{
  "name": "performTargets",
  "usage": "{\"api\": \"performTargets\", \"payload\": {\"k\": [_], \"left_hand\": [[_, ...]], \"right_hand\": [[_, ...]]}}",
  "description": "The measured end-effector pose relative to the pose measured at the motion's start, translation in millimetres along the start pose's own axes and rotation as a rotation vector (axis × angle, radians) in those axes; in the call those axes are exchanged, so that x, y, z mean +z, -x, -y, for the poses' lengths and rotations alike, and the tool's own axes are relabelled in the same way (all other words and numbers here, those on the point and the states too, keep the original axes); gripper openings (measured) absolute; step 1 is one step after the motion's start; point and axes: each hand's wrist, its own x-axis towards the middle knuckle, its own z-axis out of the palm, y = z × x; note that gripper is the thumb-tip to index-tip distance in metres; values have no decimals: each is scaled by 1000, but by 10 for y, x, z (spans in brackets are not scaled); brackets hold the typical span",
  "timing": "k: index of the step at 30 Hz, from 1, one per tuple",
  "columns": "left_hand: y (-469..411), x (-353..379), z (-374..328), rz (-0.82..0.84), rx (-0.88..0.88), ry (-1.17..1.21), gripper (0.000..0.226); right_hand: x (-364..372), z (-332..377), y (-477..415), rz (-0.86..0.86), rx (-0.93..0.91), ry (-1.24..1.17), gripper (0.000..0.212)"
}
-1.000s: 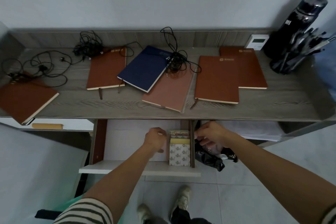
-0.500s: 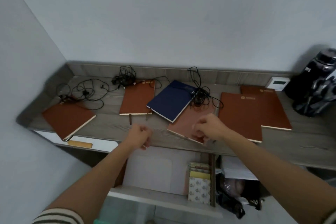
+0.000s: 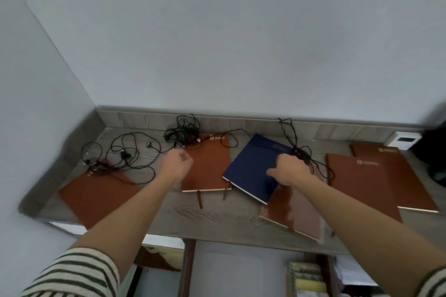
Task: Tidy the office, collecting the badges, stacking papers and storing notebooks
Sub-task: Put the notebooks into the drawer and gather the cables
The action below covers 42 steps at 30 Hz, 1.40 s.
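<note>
Up from the drawer point(image 3: 236, 270), your left hand point(image 3: 177, 164) curls empty over a brown notebook point(image 3: 207, 166); your right hand point(image 3: 289, 170) meets the blue notebook point(image 3: 251, 171), its grip impossible to tell; notebook storing begins.

Nothing here can be read from where I stand. The brown notebook near the left point(image 3: 207, 169) and the brown notebook on the right point(image 3: 362, 183) each carry a small gold stamp (round mark, short line of letters, all blurred). The white gadget point(image 3: 403, 138) has a small screen, too blurred to read.

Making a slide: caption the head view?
Left hand and right hand reach over notebooks and cables on a desk.
</note>
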Motion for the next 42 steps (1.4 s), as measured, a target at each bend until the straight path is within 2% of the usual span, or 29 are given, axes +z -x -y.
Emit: {"api": "performTargets", "payload": {"k": [3,6,8,10,13,15,18,20,23,25,26,28,30,31,32,36,39,42], "left_hand": [[-277,174,-159,174,46,27,13],[-388,435,-305,350,110,11,20],[-442,573,-390,398,118,15,30],[-466,658,-450,449,84,52,38],[-452,725,-485,547,4,100,42],[-422,734,-518,662,-129,306,43],[-414,658,-585,764,-287,597,36],[-436,613,-595,842,-341,673,35],[-359,599,-598,951,-364,660,32],[-285,638,-587,965,-351,662,33],[-252,662,-574,963,-346,676,32],[-184,695,-553,941,-346,684,23],[-115,740,-540,870,-336,631,17],[-79,769,-537,848,-333,619,18],[-15,822,-556,845,-337,638,21],[246,1057,-665,858,-367,766,26],[532,1345,-748,797,-422,801,23],[816,1628,-780,761,-498,823,20]], "right_hand": [[82,54,-130,3,135,-49,61],[131,99,-177,-65,277,-321,82],[179,113,-178,-122,380,-549,84],[214,135,-165,-173,464,-716,77],[241,225,-151,-203,566,-1113,47],[217,289,-128,-110,597,-1339,31],[141,255,-66,40,567,-1462,27],[79,145,5,132,532,-1432,29],[-9,-32,136,310,437,-1293,31],[-94,-166,207,342,405,-1170,28],[-144,-261,233,277,404,-1100,32],[-238,-573,251,-36,406,-921,36],[-337,-1007,302,-366,483,-645,34],[-378,-1225,343,-439,548,-532,37],[-410,-1455,392,-447,602,-459,44],[-375,-1974,429,-282,741,-345,83],[-343,-2101,404,-226,697,-279,93],[-333,-2222,355,-185,665,-358,97]]}}
